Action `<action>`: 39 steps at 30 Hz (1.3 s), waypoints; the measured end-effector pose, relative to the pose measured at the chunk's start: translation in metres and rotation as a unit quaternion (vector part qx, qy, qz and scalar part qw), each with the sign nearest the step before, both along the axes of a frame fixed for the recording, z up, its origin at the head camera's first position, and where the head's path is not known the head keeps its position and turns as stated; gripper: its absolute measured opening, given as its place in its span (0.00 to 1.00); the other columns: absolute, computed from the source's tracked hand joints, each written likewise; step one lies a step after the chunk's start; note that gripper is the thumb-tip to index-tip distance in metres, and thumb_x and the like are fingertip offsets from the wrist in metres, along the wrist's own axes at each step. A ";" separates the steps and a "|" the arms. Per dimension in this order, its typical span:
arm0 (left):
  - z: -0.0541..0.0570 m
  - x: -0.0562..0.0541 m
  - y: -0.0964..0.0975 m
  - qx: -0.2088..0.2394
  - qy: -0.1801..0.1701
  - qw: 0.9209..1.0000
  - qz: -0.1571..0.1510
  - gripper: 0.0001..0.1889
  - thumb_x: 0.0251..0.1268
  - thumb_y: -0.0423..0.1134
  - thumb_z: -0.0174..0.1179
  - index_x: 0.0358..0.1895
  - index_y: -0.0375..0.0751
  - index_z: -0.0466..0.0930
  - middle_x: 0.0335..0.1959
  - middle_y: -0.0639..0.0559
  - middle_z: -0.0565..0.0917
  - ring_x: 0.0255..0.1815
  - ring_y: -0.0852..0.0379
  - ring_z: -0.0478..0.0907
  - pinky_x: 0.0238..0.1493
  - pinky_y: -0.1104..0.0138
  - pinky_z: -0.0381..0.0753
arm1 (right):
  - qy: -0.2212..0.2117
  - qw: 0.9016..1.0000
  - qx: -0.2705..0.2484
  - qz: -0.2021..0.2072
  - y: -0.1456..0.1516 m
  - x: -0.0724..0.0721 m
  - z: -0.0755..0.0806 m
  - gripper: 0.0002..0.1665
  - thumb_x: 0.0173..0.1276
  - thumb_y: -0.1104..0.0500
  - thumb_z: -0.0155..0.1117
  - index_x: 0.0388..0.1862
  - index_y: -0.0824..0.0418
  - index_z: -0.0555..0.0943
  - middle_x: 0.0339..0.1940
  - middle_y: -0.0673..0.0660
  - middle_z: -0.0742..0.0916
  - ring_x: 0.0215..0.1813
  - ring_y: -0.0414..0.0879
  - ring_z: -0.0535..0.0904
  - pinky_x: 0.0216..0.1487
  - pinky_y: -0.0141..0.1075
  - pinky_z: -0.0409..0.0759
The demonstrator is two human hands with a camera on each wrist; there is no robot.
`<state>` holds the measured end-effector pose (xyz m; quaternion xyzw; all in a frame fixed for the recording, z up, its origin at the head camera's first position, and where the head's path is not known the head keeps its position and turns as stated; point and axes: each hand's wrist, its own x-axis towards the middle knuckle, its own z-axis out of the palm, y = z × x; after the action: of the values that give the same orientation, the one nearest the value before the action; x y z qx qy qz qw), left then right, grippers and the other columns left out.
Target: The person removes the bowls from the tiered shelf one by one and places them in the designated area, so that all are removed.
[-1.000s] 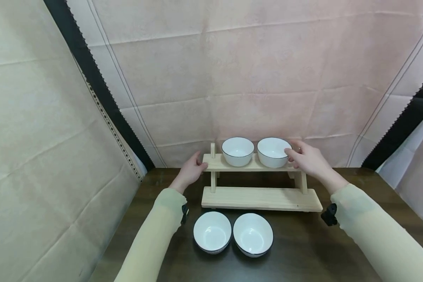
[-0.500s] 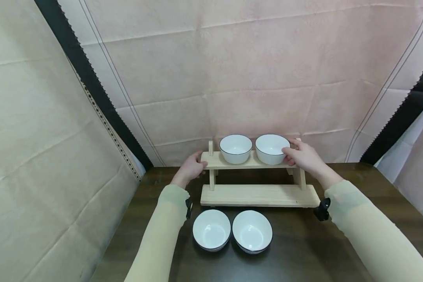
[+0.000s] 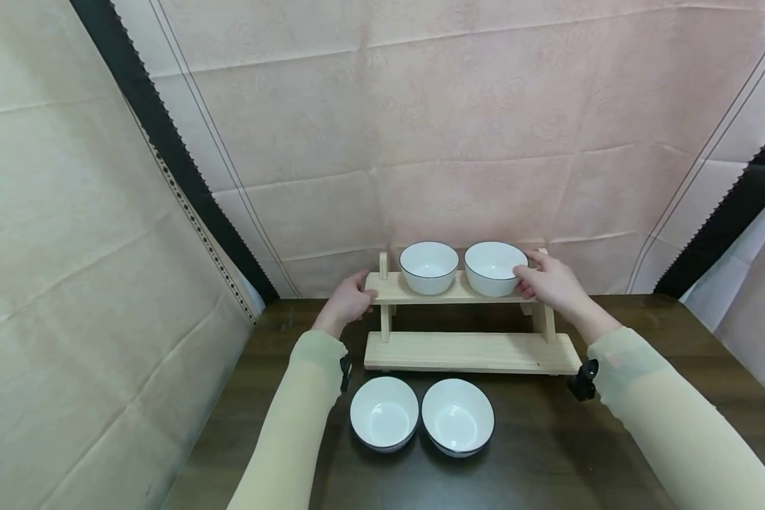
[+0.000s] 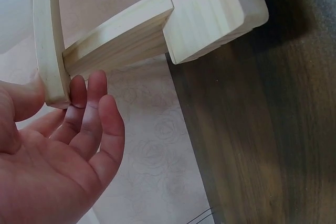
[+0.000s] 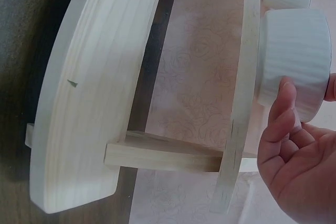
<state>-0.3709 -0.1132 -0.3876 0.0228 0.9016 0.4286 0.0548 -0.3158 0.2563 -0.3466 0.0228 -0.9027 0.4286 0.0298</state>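
Observation:
A two-tier wooden shelf [image 3: 472, 352] stands on the table. Two white bowls with dark rims sit on its upper board: the left bowl [image 3: 429, 268] and the right bowl [image 3: 494, 269]. My left hand [image 3: 346, 304] pinches the left end of the upper board [image 4: 50, 40], thumb on top and fingers curled underneath. On the other side, my right hand [image 3: 553, 287] holds the right bowl, its thumb near the rim and fingers against the outer wall [image 5: 296, 51]. Two more white bowls, one at left [image 3: 384, 414] and one at right [image 3: 457, 418], stand side by side in front of the shelf.
The dark brown wooden table [image 3: 548, 453] carries everything. Close behind the shelf hangs a pale patterned cloth [image 3: 472, 142], with another cloth panel [image 3: 89, 283] along the left. The shelf's side posts [image 5: 163, 153] join the two boards.
The head view has shifted slightly. My left hand has come a little further over the shelf's end, and my right forearm has moved slightly left. The bowls keep their places on the shelf.

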 end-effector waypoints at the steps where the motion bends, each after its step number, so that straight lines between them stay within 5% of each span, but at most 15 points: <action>1: 0.001 0.000 0.000 -0.003 0.002 1.000 0.001 0.32 0.66 0.42 0.52 0.73 0.52 0.53 0.42 0.46 0.75 0.38 0.47 0.81 0.25 0.65 0.74 | 0.002 1.000 0.001 -0.001 0.000 0.000 0.000 0.38 0.69 0.48 0.48 0.74 0.62 0.54 0.36 0.64 0.86 0.31 0.48 0.83 0.34 0.36 0.81; 8: 0.006 0.003 0.005 -0.005 0.000 1.000 0.011 0.32 0.65 0.39 0.53 0.72 0.50 0.55 0.44 0.45 0.78 0.30 0.55 0.79 0.23 0.65 0.75 | 0.013 1.000 0.002 -0.011 -0.002 0.000 0.001 0.37 0.67 0.52 0.48 0.73 0.63 0.56 0.34 0.63 0.86 0.29 0.47 0.82 0.32 0.36 0.81; 39: 0.005 0.004 0.005 0.034 -0.024 0.999 0.014 0.32 0.67 0.37 0.51 0.73 0.54 0.52 0.48 0.42 0.76 0.40 0.46 0.81 0.38 0.55 0.80 | 0.024 0.998 -0.053 -0.017 -0.002 0.001 -0.010 0.35 0.68 0.56 0.45 0.73 0.63 0.56 0.32 0.64 0.85 0.27 0.43 0.81 0.32 0.35 0.82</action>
<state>-0.3666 -0.1080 -0.3822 0.0013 0.8852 0.4600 0.0698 -0.3149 0.2540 -0.3570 0.0159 -0.8780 0.4746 0.0597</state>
